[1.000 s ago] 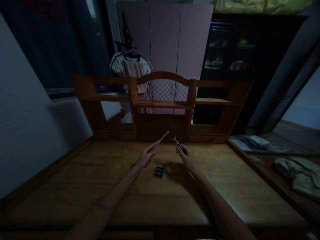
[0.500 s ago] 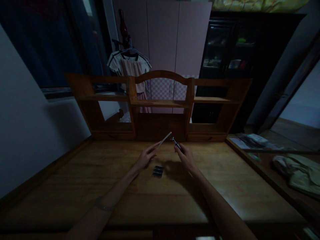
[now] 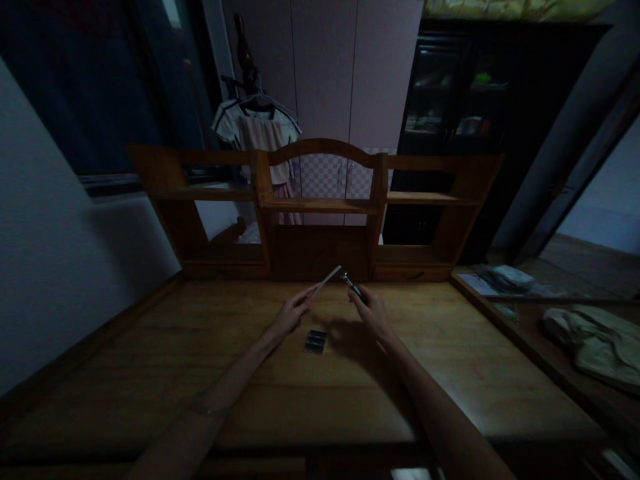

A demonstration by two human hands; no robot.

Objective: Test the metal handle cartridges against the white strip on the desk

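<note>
My left hand (image 3: 291, 313) pinches a thin pale flat strip (image 3: 327, 277) that slants up to the right. My right hand (image 3: 372, 312) is closed around a small dark tool with a metal tip (image 3: 351, 285), pointed up and left. The strip's end and the metal tip nearly meet above the wooden desk (image 3: 150, 373). A small dark ribbed object (image 3: 316, 340) lies on the desk just below and between both hands.
A wooden shelf unit (image 3: 320, 207) stands along the desk's back edge. A pale wall closes the left side. Papers (image 3: 505, 279) and a crumpled cloth (image 3: 590, 340) lie on a lower surface to the right. Clothes hang on a hanger (image 3: 255, 127) behind, before a wardrobe.
The view has tilted slightly. Both hands keep the same pose, with the strip's end and the tool's tip a little closer together.
</note>
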